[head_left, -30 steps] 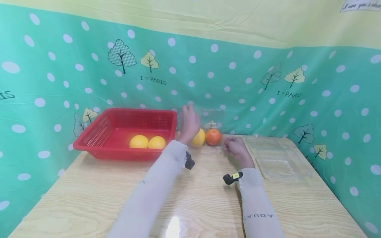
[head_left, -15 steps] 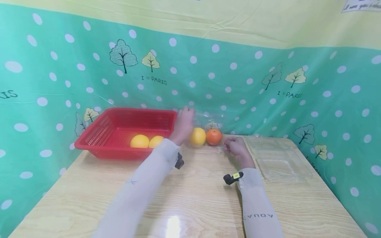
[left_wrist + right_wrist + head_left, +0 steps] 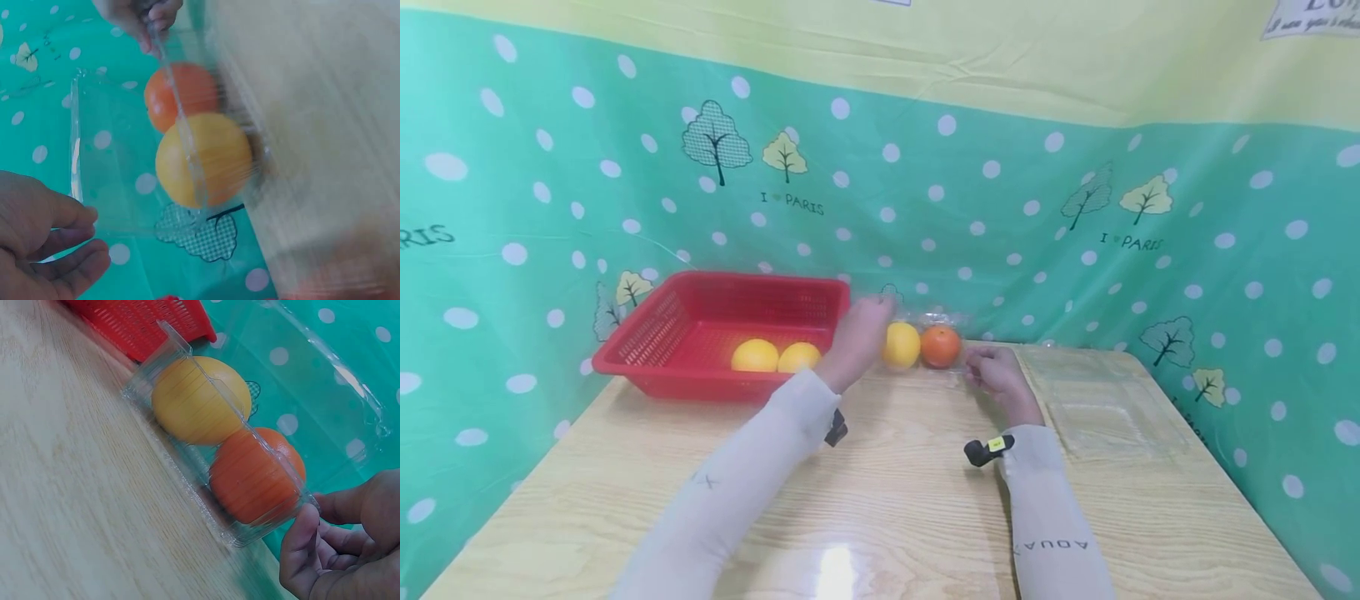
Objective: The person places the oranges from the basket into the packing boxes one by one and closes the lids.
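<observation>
Your left grip (image 3: pixel 859 335) seems to pinch the corner of the clear lid (image 3: pixel 75 150), thumb on one side and fingers on the other, though the clear plastic makes the contact hard to read. Over the last second it has come lower and a little to your left, and the lid's top edge has sunk with it, from well above the fruit to just above their tops. Your right grip (image 3: pixel 1000 375) has stayed put, pinching the rim at the right end of the box (image 3: pixel 145 378) between thumb and fingers.

Inside the box, the yellow fruit (image 3: pixel 901 344) and the orange fruit (image 3: pixel 940 346) sit side by side, touching, the yellow one toward your left. Neither has moved. Your steady right hold probably keeps the box from sliding, and the lowered lid suggests the closing is well along; even so, the lid is not yet down on the rim.

Farther out, the red basket (image 3: pixel 700 387) stands to your left with a yellow pair (image 3: pixel 755 356) in it, unchanged. Some clear plasticware (image 3: pixel 1097 404) lies to your right on the bench (image 3: pixel 887 517), in front of the dotted curtain (image 3: pixel 1022 237).
</observation>
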`<action>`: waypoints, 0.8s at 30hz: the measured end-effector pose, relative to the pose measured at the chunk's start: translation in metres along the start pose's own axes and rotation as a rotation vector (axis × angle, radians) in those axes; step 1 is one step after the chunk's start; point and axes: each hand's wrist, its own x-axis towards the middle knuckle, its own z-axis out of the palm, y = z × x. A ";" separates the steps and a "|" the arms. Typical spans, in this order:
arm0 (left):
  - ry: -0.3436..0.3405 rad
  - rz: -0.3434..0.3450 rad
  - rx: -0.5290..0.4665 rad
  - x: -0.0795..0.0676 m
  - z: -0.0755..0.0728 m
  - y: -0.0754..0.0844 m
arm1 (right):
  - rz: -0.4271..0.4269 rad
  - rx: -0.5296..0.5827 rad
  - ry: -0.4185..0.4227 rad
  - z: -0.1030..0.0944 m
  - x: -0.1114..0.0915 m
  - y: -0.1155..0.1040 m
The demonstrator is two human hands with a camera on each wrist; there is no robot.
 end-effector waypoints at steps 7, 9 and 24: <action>-0.048 0.051 0.054 -0.016 0.010 0.000 | -0.004 0.008 0.005 0.001 0.000 0.002; -0.056 0.050 0.051 -0.021 0.012 0.000 | 0.002 0.004 0.005 0.001 0.000 0.003; -0.084 0.039 0.245 -0.036 0.026 0.002 | 0.000 0.038 -0.012 -0.005 0.000 0.003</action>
